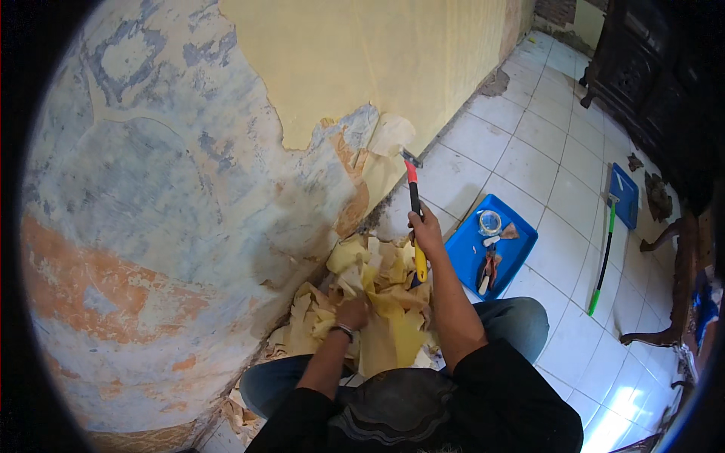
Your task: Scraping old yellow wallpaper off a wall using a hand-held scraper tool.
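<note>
My right hand [427, 229] is wrapped round the handle of a long scraper [413, 195] coloured red, black and yellow. Its metal head is at the foot of the wall, by the torn edge of a pale yellow wall covering [355, 53]. Below it, my left hand [353, 312] is down at a heap of peeled yellow and cream wall-covering scraps [393, 302]. The left fingers are hidden, so what they hold, if anything, does not show. A loose flap [393, 134] curls from the wall near the scraper head.
Left of me the stripped wall [143, 174] shows patchy grey, white and orange. A blue tray [526, 251] with a tape roll [489, 222] and small tools lies on the white tiles. Beyond are a green-and-black-handled scraper [606, 249], another blue tray [624, 198] and dark carved furniture [642, 75].
</note>
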### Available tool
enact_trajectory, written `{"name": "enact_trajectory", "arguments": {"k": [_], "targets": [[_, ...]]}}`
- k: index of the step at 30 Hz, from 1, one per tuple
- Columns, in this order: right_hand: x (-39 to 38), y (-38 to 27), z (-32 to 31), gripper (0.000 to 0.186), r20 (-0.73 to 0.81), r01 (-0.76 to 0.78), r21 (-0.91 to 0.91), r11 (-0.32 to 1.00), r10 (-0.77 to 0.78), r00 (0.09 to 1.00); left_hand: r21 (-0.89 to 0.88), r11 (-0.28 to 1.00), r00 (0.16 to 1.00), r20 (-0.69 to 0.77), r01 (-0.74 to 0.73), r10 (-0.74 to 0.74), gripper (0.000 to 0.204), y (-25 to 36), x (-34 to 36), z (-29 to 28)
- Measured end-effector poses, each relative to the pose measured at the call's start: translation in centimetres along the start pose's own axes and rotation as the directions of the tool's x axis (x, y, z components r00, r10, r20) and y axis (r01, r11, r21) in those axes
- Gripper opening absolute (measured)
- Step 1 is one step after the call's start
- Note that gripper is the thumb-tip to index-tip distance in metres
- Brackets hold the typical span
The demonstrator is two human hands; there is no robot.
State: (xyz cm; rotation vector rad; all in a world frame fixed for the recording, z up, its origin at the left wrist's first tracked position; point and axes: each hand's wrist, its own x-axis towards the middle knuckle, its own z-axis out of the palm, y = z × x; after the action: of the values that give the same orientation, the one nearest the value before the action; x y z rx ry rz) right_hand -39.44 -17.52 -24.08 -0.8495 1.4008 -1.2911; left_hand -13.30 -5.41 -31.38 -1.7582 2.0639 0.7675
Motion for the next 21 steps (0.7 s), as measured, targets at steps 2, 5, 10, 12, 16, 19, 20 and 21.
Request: {"name": "enact_trajectory", "arguments": {"k": [2, 5, 10, 12, 16, 19, 20, 21], "targets": [[0.2, -0.7, 0.0, 0.054, -0.069, 0.056, -0.029, 0.998, -0.058, 0.996, 0.043, 0.998, 0.992, 0.116, -0.046, 0.041, 0.067, 3.3, -0.2, 1.3], [2.0, -0.1, -1.4, 0.058, -0.227, 0.177, -0.242, 0.954, -0.233, 0.945, 0.091, 0.988, 0.961, 0.258, -0.128, 0.101, 0.083, 6.6, -1.3, 2.2], [-0.1, -4.6, 1.4, 0.059, -0.2, 0.321, 0.045, 0.946, -0.306, 0.931, -0.212, 0.968, 0.986, 0.061, -0.137, 0.153, 0.09, 2.7, 0.1, 5.3], [-1.2, -5.8, 1.5, 0.059, -0.007, 0.194, 0.235, 0.952, -0.198, 0.98, -0.714, 0.698, 0.983, 0.16, 0.049, 0.095, 0.078, 1.3, 2.2, 3.3], [-1.7, -4.4, 0.8, 0.061, 0.035, 0.134, 0.132, 0.982, -0.139, 0.99, -0.779, 0.607, 0.986, 0.155, 0.155, -0.054, 0.059, 1.7, 4.1, -0.8], [-1.9, -4.0, 0.8, 0.06, 0.046, 0.064, 0.071, 0.995, -0.068, 0.997, -0.515, 0.857, 0.921, -0.336, -0.002, -0.199, 0.043, 2.1, 3.9, -2.3], [-2.3, -4.5, 1.0, 0.057, 0.073, 0.1, 0.101, 0.99, -0.108, 0.991, -0.396, 0.914, 0.853, -0.505, -0.092, -0.133, 0.042, 1.0, 4.3, -3.0], [-2.7, -5.1, 1.3, 0.054, 0.1, 0.135, 0.133, 0.982, -0.149, 0.984, -0.255, 0.954, 0.757, -0.652, -0.157, -0.05, 0.04, 0.1, 4.7, -3.6]]}}
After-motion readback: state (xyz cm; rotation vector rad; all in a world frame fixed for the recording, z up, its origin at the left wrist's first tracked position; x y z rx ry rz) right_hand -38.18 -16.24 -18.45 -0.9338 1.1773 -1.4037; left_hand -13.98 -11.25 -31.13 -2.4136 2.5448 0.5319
